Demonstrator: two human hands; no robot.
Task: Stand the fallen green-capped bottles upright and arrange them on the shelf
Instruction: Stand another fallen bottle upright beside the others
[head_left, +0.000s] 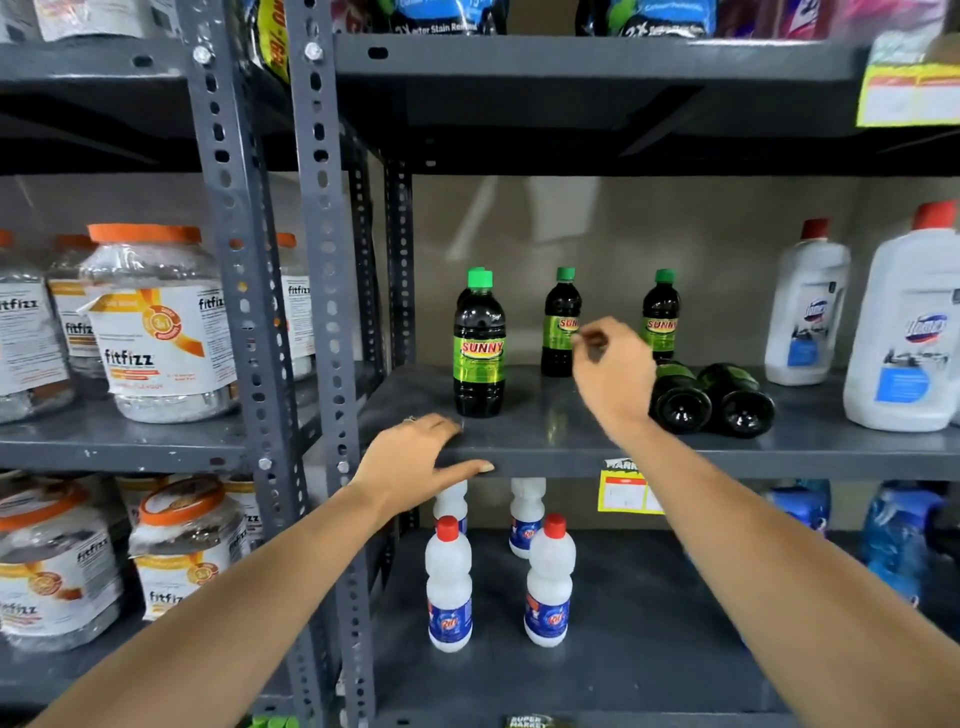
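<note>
Grey slotted-steel shelving fills the head view. On the middle shelf (545, 452) three green-capped Sunny bottles stand upright: one in front (479, 345), with another cap just behind it, one mid-shelf (560, 325) and one further right (661, 317). Two fallen bottles (711, 397) lie side by side, bases outward, just right of the right hand (613, 371), which hovers loosely curled and empty. The left hand (415, 457) rests open on the shelf edge. White red-capped bottles (810, 306) stand at far right.
</note>
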